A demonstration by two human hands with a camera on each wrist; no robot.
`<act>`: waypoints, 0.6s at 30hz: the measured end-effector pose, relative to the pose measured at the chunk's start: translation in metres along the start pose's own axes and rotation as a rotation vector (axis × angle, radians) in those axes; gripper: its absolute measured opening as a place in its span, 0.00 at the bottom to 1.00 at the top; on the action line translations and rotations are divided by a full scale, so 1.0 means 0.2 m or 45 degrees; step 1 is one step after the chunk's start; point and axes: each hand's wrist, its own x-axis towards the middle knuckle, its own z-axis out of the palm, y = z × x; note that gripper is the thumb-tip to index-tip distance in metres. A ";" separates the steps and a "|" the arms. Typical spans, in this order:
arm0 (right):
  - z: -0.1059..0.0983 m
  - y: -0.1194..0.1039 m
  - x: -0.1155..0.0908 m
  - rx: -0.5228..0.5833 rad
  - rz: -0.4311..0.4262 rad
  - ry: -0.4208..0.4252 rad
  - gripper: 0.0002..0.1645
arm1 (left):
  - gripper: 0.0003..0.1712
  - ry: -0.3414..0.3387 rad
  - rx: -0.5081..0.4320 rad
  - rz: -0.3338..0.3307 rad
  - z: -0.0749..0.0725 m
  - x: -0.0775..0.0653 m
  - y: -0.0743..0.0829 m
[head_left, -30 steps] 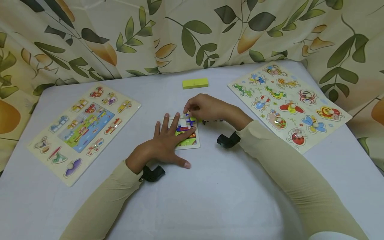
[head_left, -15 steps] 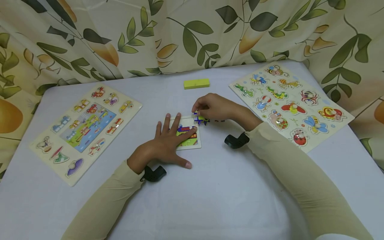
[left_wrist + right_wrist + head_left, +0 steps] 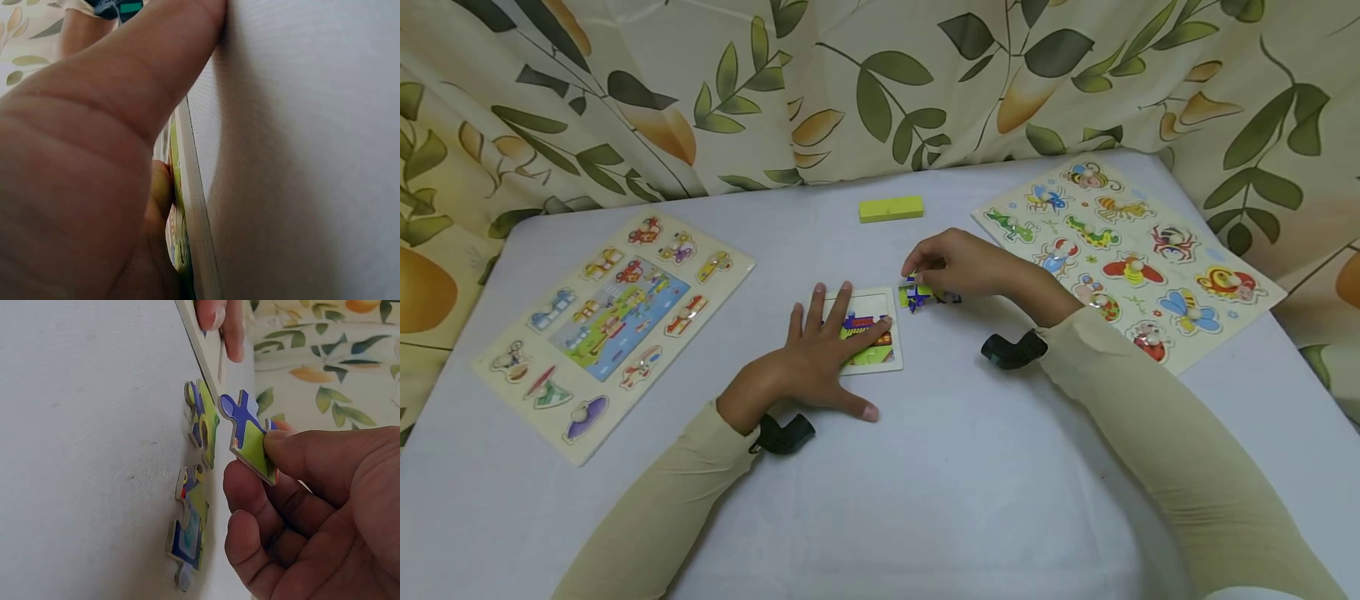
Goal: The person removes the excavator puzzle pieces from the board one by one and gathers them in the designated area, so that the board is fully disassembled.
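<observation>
White-rimmed puzzle tray [image 3: 897, 350] beneath the left hand [image 3: 808, 362], covered in part by straight, spread fingers. Could skid if leaned on unevenly. Farther out, to the right of that hand, pinches a blue-and-green puzzle piece [image 3: 249, 442] between thumb and fingertips of the right hand [image 3: 958, 260]. Might slip or twist, being gripped near one edge. Close by those fingertips, loose puzzle pieces [image 3: 204, 412], liable to scatter or flip if brushed by a knuckle. Beyond both hands, a yellow block [image 3: 891, 210], unlikely to interfere.

A blue-green puzzle piece [image 3: 251, 441] is held near loose pieces [image 3: 208, 406].
</observation>
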 end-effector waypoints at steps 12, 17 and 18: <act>-0.01 0.10 -0.05 0.026 0.006 0.018 0.10 | 0.67 0.004 -0.011 0.009 -0.01 -0.01 0.00; -0.02 0.11 -0.08 0.034 0.027 0.024 0.10 | 0.67 0.004 -0.024 0.005 -0.01 -0.01 0.00; -0.03 0.11 -0.09 0.031 0.028 0.027 0.10 | 0.67 0.005 -0.023 0.006 -0.01 -0.01 0.00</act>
